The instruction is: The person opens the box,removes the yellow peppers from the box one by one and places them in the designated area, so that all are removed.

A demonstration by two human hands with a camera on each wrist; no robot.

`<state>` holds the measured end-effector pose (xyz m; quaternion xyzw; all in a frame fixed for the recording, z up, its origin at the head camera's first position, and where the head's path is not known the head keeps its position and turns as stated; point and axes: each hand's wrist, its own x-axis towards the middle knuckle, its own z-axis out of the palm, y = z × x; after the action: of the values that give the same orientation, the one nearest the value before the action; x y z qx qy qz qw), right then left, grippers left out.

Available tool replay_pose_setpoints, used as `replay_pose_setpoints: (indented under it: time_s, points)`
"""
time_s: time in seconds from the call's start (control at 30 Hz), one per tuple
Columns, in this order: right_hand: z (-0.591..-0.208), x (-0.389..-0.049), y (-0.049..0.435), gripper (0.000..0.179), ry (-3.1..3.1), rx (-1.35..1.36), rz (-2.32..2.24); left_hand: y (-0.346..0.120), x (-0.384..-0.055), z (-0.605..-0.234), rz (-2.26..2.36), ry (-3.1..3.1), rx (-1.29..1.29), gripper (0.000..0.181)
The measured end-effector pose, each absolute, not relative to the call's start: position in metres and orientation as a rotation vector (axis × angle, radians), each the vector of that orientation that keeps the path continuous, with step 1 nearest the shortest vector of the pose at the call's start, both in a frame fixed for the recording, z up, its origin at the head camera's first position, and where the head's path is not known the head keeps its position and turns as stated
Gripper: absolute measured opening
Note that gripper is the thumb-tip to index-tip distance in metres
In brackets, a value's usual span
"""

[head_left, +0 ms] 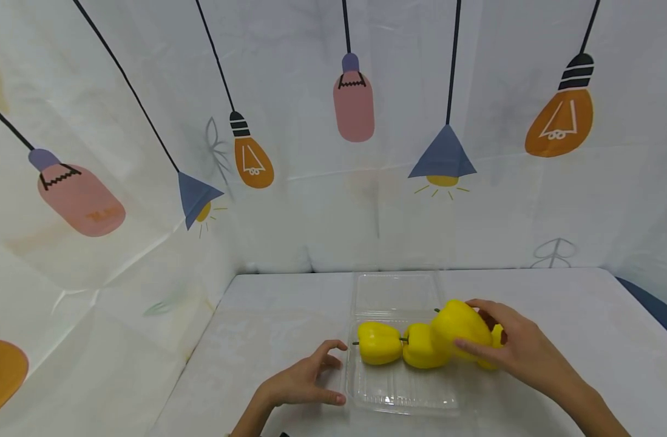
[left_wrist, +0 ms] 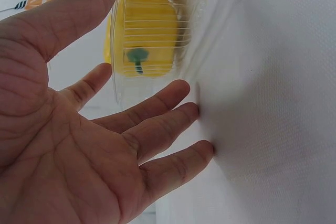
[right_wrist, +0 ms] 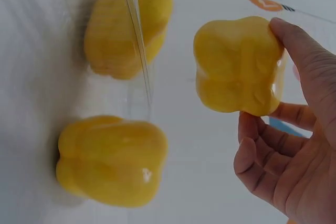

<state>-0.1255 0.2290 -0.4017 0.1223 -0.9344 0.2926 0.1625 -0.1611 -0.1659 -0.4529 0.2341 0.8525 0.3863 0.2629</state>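
Note:
My right hand (head_left: 521,346) grips a yellow bell pepper (head_left: 460,328) between thumb and fingers, raised near the right side of a clear plastic clamshell container (head_left: 396,388). Inside lie two more bell peppers, a left one (head_left: 379,343) and a middle one (head_left: 420,347), side by side. In the right wrist view, another bell pepper (right_wrist: 113,161) rests on the table outside the container, mostly hidden behind the right hand in the head view. At the container's left edge is my left hand (head_left: 306,379), fingers spread and holding nothing; its lower fingertips (left_wrist: 202,150) reach the tabletop.
The container's lid (head_left: 396,294) lies folded back toward the rear of the white table (head_left: 278,315). Behind and to the left hang white sheets (head_left: 311,224) printed with lamps and bulbs.

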Motion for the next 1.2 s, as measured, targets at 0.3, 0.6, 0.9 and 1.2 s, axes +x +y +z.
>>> replay_pose_setpoints:
  time_s: [0.3, 0.6, 0.9, 1.2]
  points:
    - [-0.4, -0.131, 0.25, 0.068, -2.735, 0.235, 0.761, -0.166, -0.161, -0.453, 1.045, 2.311, 0.635, 0.076]
    - [-0.403, -0.133, 0.267, 0.072, -2.758, 0.169, 0.725, -0.167, -0.161, -0.453, 1.041, 2.314, 0.643, 0.076]
    - [-0.408, -0.136, 0.283, 0.079, -2.798, 0.065, 0.683, -0.167, -0.16, -0.453, 1.038, 2.32, 0.652, 0.076]
    - [-0.414, -0.137, 0.302, 0.08, -2.815, -0.057, 0.656, -0.166, -0.161, -0.453, 1.033, 2.32, 0.643, 0.075]
